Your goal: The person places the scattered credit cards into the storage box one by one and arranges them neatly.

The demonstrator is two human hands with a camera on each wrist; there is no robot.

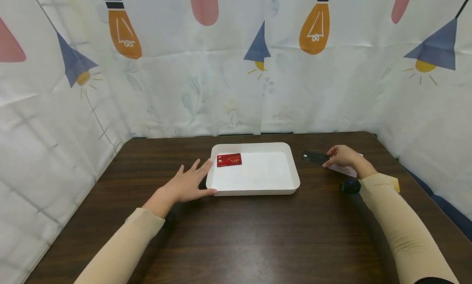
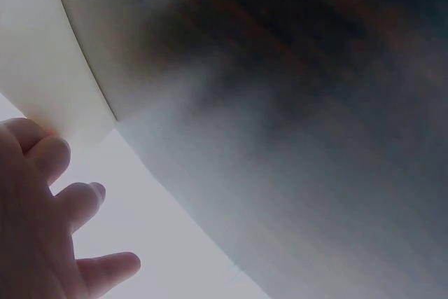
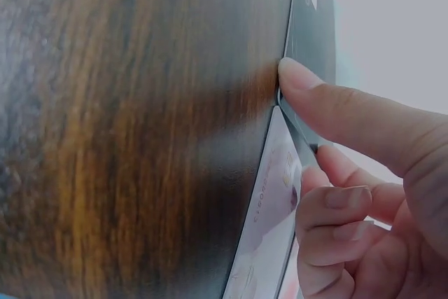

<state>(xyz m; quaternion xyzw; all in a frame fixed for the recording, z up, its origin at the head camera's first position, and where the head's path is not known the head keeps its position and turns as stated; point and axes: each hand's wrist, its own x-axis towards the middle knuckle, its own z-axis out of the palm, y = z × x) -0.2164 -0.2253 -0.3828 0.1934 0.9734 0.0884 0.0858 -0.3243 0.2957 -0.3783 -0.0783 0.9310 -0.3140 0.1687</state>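
Note:
A white tray (image 1: 267,171) lies on the dark wooden table, with a red VIP card (image 1: 229,160) flat inside at its left end. My left hand (image 1: 187,185) is at the tray's left side, fingers spread and straight, thumb at the near left corner. In the left wrist view the fingers (image 2: 77,204) are right at the tray's wall. To the right of the tray, my right hand (image 1: 343,157) pinches the black VIP card (image 1: 312,157) at its right end between thumb and fingers. Under this hand lies a pale pink card (image 3: 269,204), partly covered.
A yellow piece (image 1: 396,184) peeks out from behind the right sleeve. A dark band (image 1: 350,187) is worn on the right wrist. Patterned white curtains (image 1: 228,91) stand behind the table (image 1: 250,235) and along both sides.

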